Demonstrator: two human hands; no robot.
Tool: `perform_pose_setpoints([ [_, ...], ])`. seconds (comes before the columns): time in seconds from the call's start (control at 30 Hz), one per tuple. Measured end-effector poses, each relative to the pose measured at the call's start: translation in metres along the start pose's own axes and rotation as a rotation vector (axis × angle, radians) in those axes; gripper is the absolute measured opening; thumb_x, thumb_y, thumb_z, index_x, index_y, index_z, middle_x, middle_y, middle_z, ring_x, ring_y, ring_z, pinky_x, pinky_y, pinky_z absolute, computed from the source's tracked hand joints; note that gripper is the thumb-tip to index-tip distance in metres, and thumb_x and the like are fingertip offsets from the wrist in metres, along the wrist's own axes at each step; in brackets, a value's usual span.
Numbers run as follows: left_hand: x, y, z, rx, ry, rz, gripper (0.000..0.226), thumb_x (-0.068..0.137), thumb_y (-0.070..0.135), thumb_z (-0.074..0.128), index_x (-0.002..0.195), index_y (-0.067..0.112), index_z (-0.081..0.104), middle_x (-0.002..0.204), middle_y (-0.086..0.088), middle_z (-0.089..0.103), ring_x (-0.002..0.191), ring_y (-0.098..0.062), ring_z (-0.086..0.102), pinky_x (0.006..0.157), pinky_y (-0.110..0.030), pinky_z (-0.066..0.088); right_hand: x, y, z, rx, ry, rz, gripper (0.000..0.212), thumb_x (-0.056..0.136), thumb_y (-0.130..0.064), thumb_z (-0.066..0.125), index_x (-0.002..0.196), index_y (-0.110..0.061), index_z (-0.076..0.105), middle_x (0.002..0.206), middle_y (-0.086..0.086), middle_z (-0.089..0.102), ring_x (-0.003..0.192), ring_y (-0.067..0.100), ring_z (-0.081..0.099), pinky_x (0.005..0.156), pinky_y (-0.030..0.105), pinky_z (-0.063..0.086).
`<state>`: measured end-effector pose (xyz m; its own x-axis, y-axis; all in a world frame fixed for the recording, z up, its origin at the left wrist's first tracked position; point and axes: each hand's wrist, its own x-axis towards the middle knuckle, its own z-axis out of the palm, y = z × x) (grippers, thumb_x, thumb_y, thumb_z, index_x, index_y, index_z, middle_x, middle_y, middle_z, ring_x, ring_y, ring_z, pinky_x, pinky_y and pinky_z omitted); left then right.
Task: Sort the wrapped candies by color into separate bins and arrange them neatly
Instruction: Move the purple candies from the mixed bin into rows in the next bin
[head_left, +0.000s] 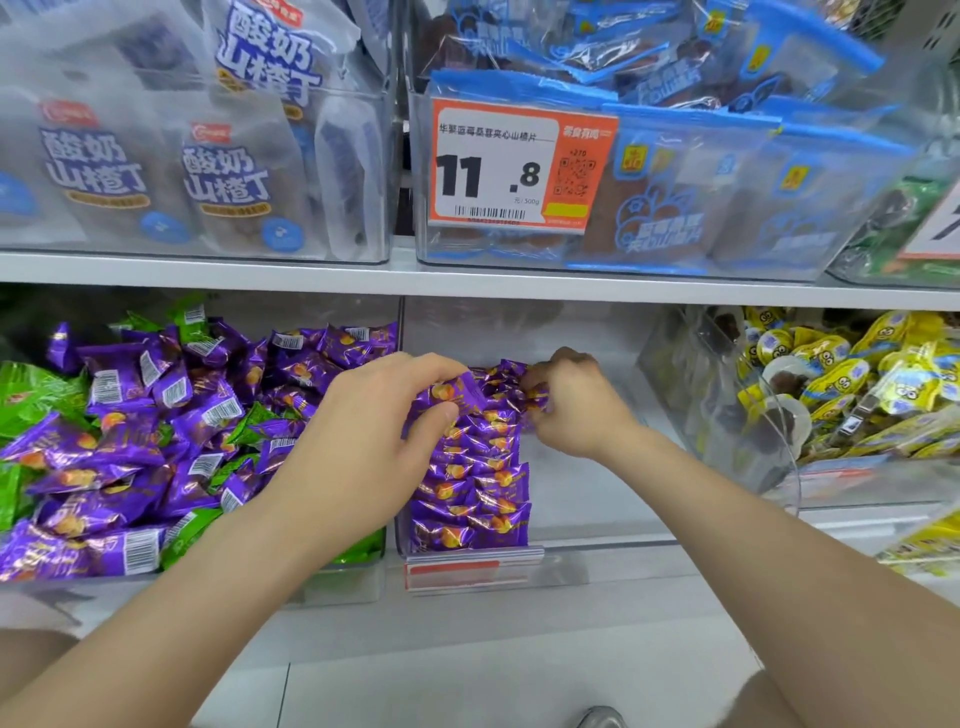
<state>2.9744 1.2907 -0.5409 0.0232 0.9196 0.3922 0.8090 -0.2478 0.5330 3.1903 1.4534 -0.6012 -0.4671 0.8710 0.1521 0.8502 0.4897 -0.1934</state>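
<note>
A clear middle bin (587, 499) on the lower shelf holds purple wrapped candies (470, 483) lined up in two neat columns along its left side. My left hand (374, 431) pinches one purple candy (452, 392) at the far end of the rows. My right hand (576, 410) grips another purple candy (535, 395) beside it. The left bin (353, 577) holds a loose heap of purple candies (156, 415) mixed with green candies (31, 395).
A right bin (727, 415) is filled with yellow wrapped snacks (883, 384). Above the white shelf edge (467, 283) stand bins of white bags (156, 156) and blue-trimmed bags (701, 171), with an orange price tag (519, 166). Pale floor lies below.
</note>
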Motion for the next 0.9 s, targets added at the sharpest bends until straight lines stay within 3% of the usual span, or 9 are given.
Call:
perform_pose_setpoints([
  [0.07, 0.000, 0.000, -0.002, -0.017, -0.007, 0.001, 0.036, 0.101, 0.030, 0.063, 0.136, 0.037, 0.063, 0.108, 0.013, 0.064, 0.099, -0.004, 0.058, 0.088, -0.014, 0.040, -0.006, -0.013, -0.014, 0.097, 0.132, 0.013, 0.026, 0.083, -0.026, 0.060, 0.101, -0.024, 0.078, 0.096, 0.005, 0.069, 0.099, 0.029, 0.060, 0.082, 0.032, 0.050],
  [0.13, 0.000, 0.002, -0.003, -0.067, -0.010, -0.032, 0.041, 0.098, 0.033, 0.069, 0.137, 0.039, 0.059, 0.106, 0.017, 0.064, 0.099, -0.002, 0.058, 0.084, -0.007, 0.037, -0.018, -0.034, -0.038, 0.445, 0.183, 0.025, 0.018, 0.090, -0.027, 0.062, 0.096, -0.022, 0.078, 0.088, -0.001, 0.075, 0.087, 0.019, 0.068, 0.080, 0.033, 0.054],
  [0.23, 0.001, 0.006, -0.006, -0.205, -0.022, -0.096, 0.046, 0.085, 0.041, 0.082, 0.122, 0.043, 0.055, 0.099, 0.023, 0.070, 0.096, -0.001, 0.063, 0.079, -0.013, 0.044, -0.043, -0.060, -0.069, 1.033, -0.119, -0.026, 0.026, 0.095, -0.024, 0.076, 0.120, -0.016, 0.072, 0.097, 0.011, 0.078, 0.087, 0.023, 0.073, 0.081, 0.042, 0.059],
  [0.33, 0.000, 0.011, -0.008, -0.205, 0.023, -0.034, 0.043, 0.074, 0.038, 0.091, 0.106, 0.039, 0.061, 0.099, 0.022, 0.070, 0.086, -0.007, 0.068, 0.072, -0.021, 0.051, -0.060, -0.064, -0.081, 1.066, -0.330, -0.110, 0.040, 0.090, -0.012, 0.080, 0.129, -0.012, 0.070, 0.106, 0.017, 0.078, 0.101, 0.033, 0.076, 0.095, 0.044, 0.061],
  [0.43, -0.003, 0.013, -0.007, -0.171, 0.071, 0.043, 0.040, 0.071, 0.041, 0.091, 0.102, 0.034, 0.066, 0.099, 0.018, 0.067, 0.087, -0.005, 0.067, 0.075, -0.017, 0.049, -0.060, -0.054, -0.084, 1.129, -0.405, -0.085, 0.031, 0.090, -0.004, 0.076, 0.121, -0.008, 0.074, 0.107, 0.018, 0.078, 0.098, 0.027, 0.076, 0.088, 0.037, 0.062],
  [0.53, -0.003, 0.012, 0.001, 0.007, 0.058, 0.167, 0.029, 0.085, 0.039, 0.081, 0.108, 0.033, 0.065, 0.103, 0.018, 0.062, 0.098, -0.006, 0.060, 0.087, -0.031, 0.050, -0.051, -0.033, -0.072, 1.053, -0.255, 0.004, 0.022, 0.093, -0.010, 0.076, 0.115, -0.012, 0.076, 0.102, 0.013, 0.079, 0.092, 0.020, 0.074, 0.084, 0.033, 0.059],
  [0.63, -0.006, 0.005, 0.012, 0.219, 0.011, 0.184, 0.014, 0.093, 0.035, 0.071, 0.105, 0.037, 0.065, 0.104, 0.019, 0.059, 0.108, -0.016, 0.051, 0.089, -0.042, 0.045, -0.035, 0.002, -0.048, 0.631, 0.011, 0.155, 0.025, 0.092, -0.019, 0.079, 0.116, -0.017, 0.075, 0.103, 0.002, 0.079, 0.096, 0.017, 0.074, 0.089, 0.036, 0.058],
  [0.73, -0.009, -0.002, 0.021, 0.321, -0.046, 0.159, 0.007, 0.091, 0.035, 0.070, 0.098, 0.035, 0.067, 0.101, 0.015, 0.058, 0.109, -0.020, 0.047, 0.084, -0.041, 0.043, -0.030, 0.022, -0.030, 0.251, -0.035, 0.128, 0.027, 0.091, -0.023, 0.076, 0.118, -0.019, 0.075, 0.107, 0.000, 0.077, 0.105, 0.019, 0.070, 0.088, 0.026, 0.048],
  [0.9, -0.008, -0.002, 0.025, 0.369, -0.053, 0.166, 0.004, 0.091, 0.033, 0.069, 0.090, 0.033, 0.065, 0.092, 0.014, 0.059, 0.103, -0.021, 0.046, 0.079, -0.040, 0.041, -0.024, 0.022, -0.004, 0.113, -0.117, 0.068, 0.027, 0.092, -0.022, 0.077, 0.118, -0.022, 0.076, 0.121, 0.000, 0.074, 0.114, 0.028, 0.062, 0.093, 0.032, 0.046],
])
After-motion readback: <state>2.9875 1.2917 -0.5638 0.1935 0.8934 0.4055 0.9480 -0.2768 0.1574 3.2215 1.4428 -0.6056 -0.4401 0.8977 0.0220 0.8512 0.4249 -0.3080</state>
